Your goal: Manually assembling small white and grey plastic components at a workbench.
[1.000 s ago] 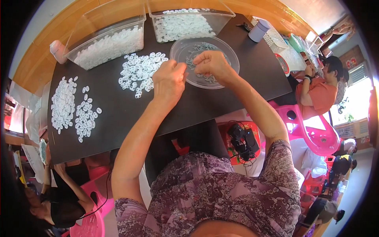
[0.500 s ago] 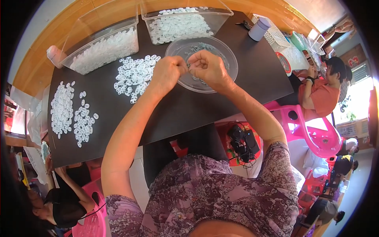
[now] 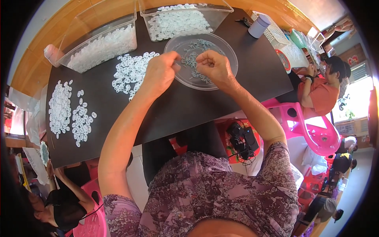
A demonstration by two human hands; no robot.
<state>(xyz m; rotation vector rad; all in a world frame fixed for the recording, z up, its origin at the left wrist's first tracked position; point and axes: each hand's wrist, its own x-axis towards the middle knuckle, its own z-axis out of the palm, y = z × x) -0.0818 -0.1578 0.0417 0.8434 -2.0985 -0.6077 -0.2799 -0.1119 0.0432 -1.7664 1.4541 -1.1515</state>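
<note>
My left hand [image 3: 159, 74] and my right hand [image 3: 212, 66] hover close together over the near rim of a clear round plastic dish [image 3: 223, 49] holding several small grey metal pieces [image 3: 194, 60]. Both hands have fingertips pinched, as if on tiny parts, but what they hold is too small to make out. A loose pile of small white plastic rings [image 3: 130, 71] lies on the black table [image 3: 185, 106] just left of my left hand.
Two clear tubs of white parts [image 3: 102, 47] [image 3: 177, 21] stand at the table's far edge. More white rings [image 3: 69, 112] lie at the far left. A white cylinder container [image 3: 259, 26] stands far right. A person in an orange top [image 3: 319, 93] sits at the right; another person [image 3: 59, 205] sits lower left.
Both hands stayed together over the dish, shifting slightly toward its near-left rim while the fingers worked on something small. The view has tilted a little.
</note>
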